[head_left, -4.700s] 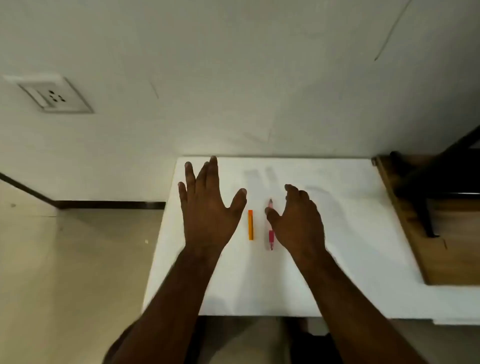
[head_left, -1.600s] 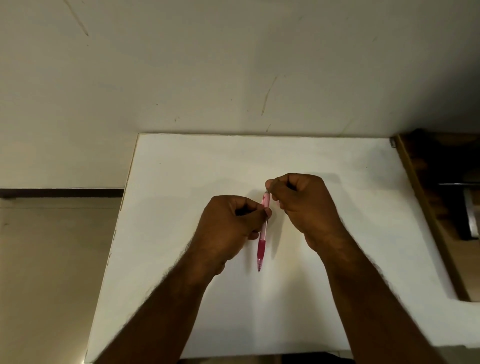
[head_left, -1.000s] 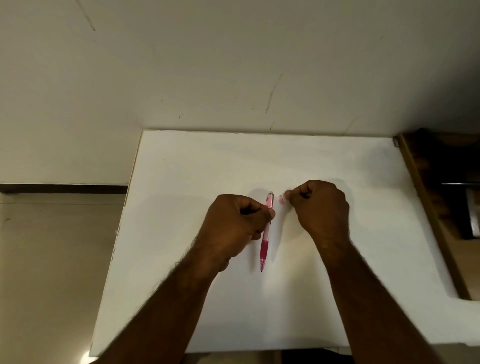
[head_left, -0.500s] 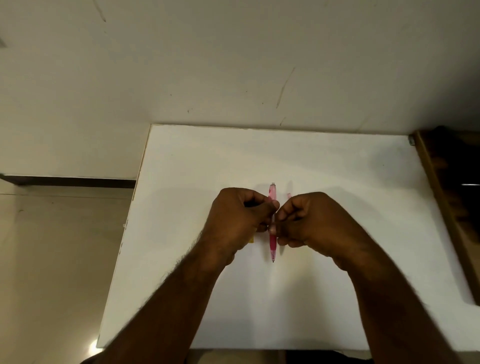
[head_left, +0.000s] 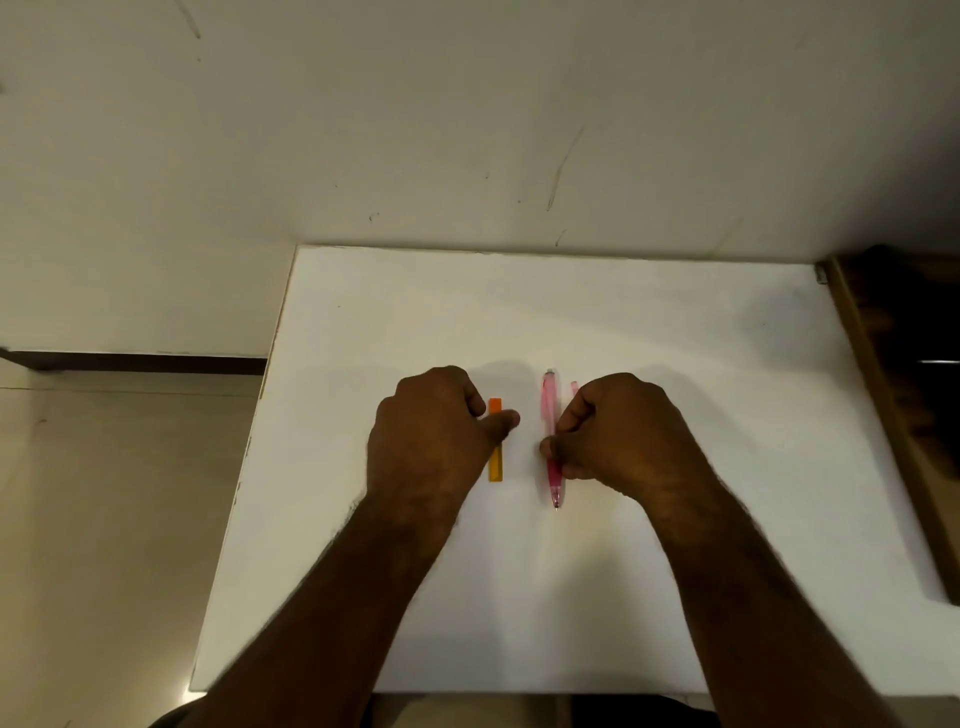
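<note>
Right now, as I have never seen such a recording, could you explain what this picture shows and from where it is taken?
There is no machine: a person works with two bare hands. The camera sits on the person's head and looks down at them. On the white table lie an orange stick and a small pink piece. The right hand pinches a pink pen. The left hand has curled fingers, its thumb across the orange stick; whether it grips is unclear.

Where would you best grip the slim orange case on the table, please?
Pinch the slim orange case by its long edges from above, at its near end: it lies flat on the table, and the left hand has its thumb over the middle.
</note>
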